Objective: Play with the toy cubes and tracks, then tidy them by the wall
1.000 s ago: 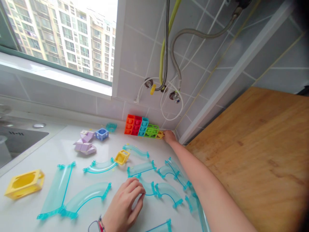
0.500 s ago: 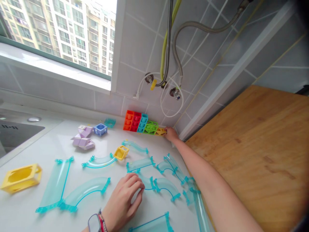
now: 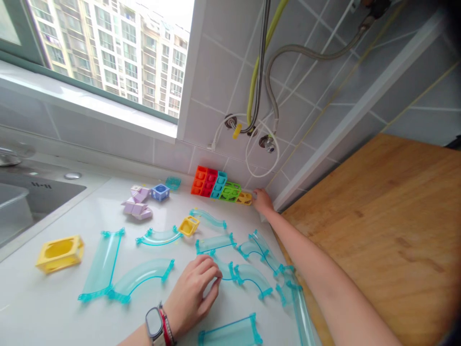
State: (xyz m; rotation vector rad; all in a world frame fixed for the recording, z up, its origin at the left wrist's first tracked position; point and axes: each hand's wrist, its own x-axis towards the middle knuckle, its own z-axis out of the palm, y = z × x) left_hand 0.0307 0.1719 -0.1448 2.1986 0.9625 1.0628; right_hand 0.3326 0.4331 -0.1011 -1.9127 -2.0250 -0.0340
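Against the back wall stands a stepped row of toy blocks, from orange-red (image 3: 199, 181) and red to blue (image 3: 219, 185), green (image 3: 230, 191) and a low yellow block (image 3: 245, 198) at the right end. My right hand (image 3: 263, 202) is right beside that yellow block, fingers partly visible and seemingly just off it. My left hand (image 3: 196, 288), wearing a watch, hovers over the counter with loosely curled fingers and nothing in them. Near its fingertips lie clear turquoise curved track pieces (image 3: 252, 276); its hand partly covers one.
More turquoise track pieces (image 3: 103, 264) lie across the white counter (image 3: 46, 312). Loose yellow blocks (image 3: 60, 253), a blue-violet block (image 3: 160, 192) and lilac pieces (image 3: 137, 204) lie left. A sink (image 3: 39, 197) is far left; a wooden board (image 3: 389, 230) stands right.
The view has shifted, so the counter things appear farther right. My right hand has come slightly away from the yellow end block. My left hand stays near the same track pieces.
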